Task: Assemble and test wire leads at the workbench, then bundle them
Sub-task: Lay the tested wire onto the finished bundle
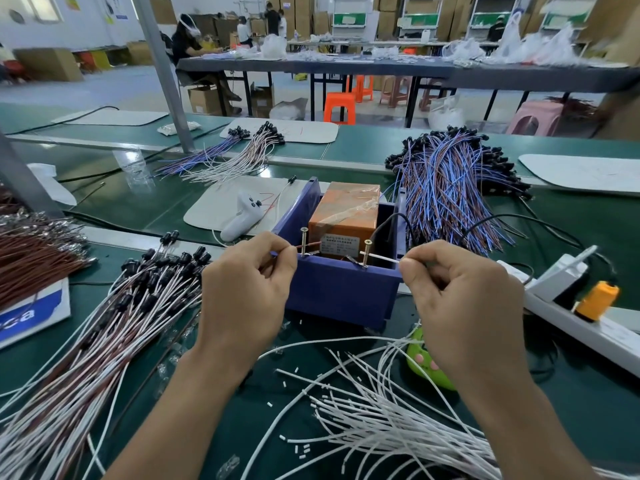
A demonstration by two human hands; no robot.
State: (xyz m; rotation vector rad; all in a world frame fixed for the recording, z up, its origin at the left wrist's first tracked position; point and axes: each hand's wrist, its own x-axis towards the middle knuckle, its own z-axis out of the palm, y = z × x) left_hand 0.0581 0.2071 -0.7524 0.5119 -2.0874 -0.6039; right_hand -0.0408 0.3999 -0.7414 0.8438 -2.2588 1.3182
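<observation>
Wire ends are in both your hands, held at the front rim of the blue plastic box (pixel 343 289) in the middle of the green bench (pixel 145 206). Your left hand (pixel 242 289) is curled knuckles-up, its thumb and forefinger pinching a thin red wire end (pixel 300 247) that touches the left brass-coloured screw (pixel 304 240). Your right hand (pixel 460 306) mirrors it, its fingers folded and pinching a white wire end (pixel 381 258) against the right screw (pixel 367 252). Both screws stand upright on the box's rim. Both forearms come up from the bottom edge, angled inward.

Inside the box sits an orange block (pixel 346 209) wrapped in glossy clear tape. Loose white wires (pixel 381 420) fan out under your right wrist, with short bits of white sleeving scattered around. A sheaf of white and brown leads with black caps (pixel 121 323) lies to your left. A tangled heap of blue and brown leads (pixel 446 188) lies behind the box on the right. A white power strip (pixel 571 317) carries an orange plug (pixel 597 299).
</observation>
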